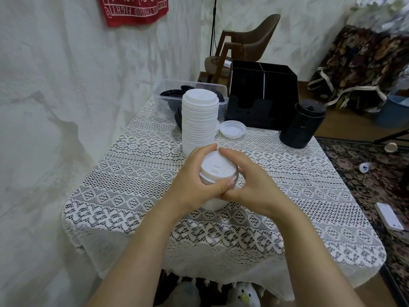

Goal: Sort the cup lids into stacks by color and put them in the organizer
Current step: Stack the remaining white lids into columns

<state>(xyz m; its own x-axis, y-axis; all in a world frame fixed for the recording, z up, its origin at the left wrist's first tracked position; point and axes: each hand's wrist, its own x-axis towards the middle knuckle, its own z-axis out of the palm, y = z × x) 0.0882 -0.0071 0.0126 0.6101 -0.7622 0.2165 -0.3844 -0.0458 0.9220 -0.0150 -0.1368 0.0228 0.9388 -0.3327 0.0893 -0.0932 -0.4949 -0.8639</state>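
You are in a lived-in room of a home. Your lace-covered counter (pixel 124 178) stands against a wall hung with a white sheet (pixel 66 85), where a red cloth banner (pixel 135 9) hangs at 11 o'clock. A brown upholstered chair (pixel 259 38) sits at 12 o'clock, a floral fabric bundle (pixel 363 63) at 2 o'clock, and a patterned rug (pixel 365 173) covers the floor at 3 o'clock.

bare left forearm (pixel 143 251) and right forearm (pixel 309 247); left grip (pixel 194 180) shows a short thumbnail (pixel 229 184).
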